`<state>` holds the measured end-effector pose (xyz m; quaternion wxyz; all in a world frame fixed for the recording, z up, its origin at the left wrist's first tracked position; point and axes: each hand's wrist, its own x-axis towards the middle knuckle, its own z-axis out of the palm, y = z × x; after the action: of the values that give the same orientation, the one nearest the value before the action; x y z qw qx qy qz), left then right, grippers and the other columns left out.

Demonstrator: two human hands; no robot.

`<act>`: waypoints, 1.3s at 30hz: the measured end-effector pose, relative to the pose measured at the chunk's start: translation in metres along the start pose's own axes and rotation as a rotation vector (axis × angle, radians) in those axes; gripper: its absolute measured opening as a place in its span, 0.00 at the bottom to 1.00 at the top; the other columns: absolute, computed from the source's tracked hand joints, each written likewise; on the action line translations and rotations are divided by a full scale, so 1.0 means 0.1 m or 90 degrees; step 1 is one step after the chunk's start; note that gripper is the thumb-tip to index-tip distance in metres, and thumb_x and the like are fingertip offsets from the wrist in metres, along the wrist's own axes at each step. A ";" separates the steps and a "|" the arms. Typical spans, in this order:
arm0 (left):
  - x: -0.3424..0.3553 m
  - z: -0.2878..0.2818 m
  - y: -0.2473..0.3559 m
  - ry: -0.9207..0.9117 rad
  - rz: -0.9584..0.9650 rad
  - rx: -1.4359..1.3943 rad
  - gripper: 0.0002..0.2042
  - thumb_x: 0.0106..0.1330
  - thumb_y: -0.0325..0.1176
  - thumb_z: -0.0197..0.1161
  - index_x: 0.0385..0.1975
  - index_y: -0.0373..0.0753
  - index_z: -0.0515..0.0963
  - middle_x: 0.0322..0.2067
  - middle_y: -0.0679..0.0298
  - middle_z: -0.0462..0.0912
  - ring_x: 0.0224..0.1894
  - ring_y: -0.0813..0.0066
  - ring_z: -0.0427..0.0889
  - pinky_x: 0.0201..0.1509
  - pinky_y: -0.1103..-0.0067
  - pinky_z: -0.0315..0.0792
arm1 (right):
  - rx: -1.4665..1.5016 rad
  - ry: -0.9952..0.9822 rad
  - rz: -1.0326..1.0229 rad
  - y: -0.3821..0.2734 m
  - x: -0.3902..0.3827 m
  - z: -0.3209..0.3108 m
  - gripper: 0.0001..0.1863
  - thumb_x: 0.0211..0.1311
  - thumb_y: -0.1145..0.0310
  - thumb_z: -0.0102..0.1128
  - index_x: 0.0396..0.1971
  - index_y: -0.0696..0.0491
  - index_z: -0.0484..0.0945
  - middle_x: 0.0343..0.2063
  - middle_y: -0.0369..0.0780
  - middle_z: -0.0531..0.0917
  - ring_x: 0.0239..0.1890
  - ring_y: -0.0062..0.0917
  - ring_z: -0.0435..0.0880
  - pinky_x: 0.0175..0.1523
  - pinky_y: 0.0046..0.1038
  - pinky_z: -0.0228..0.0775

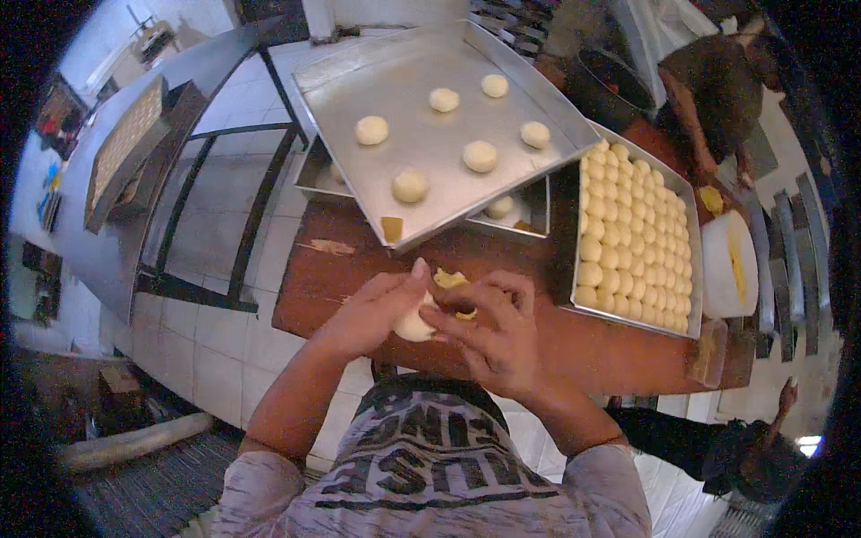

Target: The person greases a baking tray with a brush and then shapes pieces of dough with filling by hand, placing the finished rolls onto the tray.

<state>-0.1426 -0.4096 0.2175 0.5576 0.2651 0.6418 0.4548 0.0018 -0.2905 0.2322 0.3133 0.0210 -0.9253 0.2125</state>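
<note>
Both my hands work on a piece of pale dough point(413, 325) just above the near edge of the reddish-brown table. My left hand point(381, 303) is curled round its left side, thumb up. My right hand point(493, 325) has its thumb and fingers pinched at the dough's right edge. Behind the fingers, partly hidden, lies a yellow scrap, perhaps filling point(451, 280). Just beyond my hands, a metal tray point(359, 100) carries several round dough balls point(410, 186), spaced apart. Its near corner has a brown-yellow patch point(392, 229).
The tray rests over another tray point(538, 220). On the right, a tray point(574, 269) is packed with rows of small yellow balls point(639, 242). Beyond it are a white tub point(728, 269) and a clear container point(708, 354). Another person point(713, 99) works at the far right; another is lower right point(753, 453).
</note>
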 end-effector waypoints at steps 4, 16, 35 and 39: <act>-0.02 -0.20 0.04 -0.193 0.318 -0.342 0.40 0.62 0.67 0.22 0.67 0.42 0.44 0.59 0.52 0.62 0.62 0.64 0.62 0.61 0.74 0.61 | 0.419 -0.059 0.187 -0.07 0.22 0.17 0.10 0.47 0.72 0.65 0.31 0.54 0.77 0.34 0.37 0.78 0.37 0.27 0.77 0.45 0.27 0.70; 0.16 -0.72 0.00 0.470 0.342 -0.059 0.18 0.47 0.31 0.71 0.36 0.35 0.72 0.32 0.62 0.76 0.37 0.75 0.76 0.39 0.79 0.70 | 0.437 -0.088 0.366 0.04 1.02 0.82 0.17 0.62 0.72 0.52 0.51 0.57 0.70 0.45 0.43 0.77 0.42 0.27 0.77 0.47 0.26 0.70; 1.07 -2.61 0.40 0.665 0.483 0.590 0.14 0.56 0.22 0.51 0.44 0.38 0.74 0.42 0.51 0.76 0.47 0.51 0.73 0.52 0.65 0.66 | -0.213 0.076 0.112 1.57 2.83 2.05 0.25 0.55 0.58 0.55 0.52 0.53 0.70 0.50 0.46 0.74 0.52 0.40 0.69 0.57 0.42 0.61; 1.51 -2.72 0.62 0.570 0.406 0.693 0.19 0.54 0.22 0.50 0.48 0.32 0.71 0.45 0.46 0.75 0.48 0.50 0.74 0.53 0.66 0.68 | -0.071 0.187 -0.055 1.41 2.60 0.96 0.19 0.57 0.64 0.55 0.49 0.52 0.73 0.49 0.45 0.75 0.52 0.39 0.69 0.57 0.40 0.61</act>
<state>-0.4494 -0.3319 0.1909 -0.1220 0.4649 0.8319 0.2773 -0.2860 -0.1771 0.2630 0.4547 0.0119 -0.8782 0.1481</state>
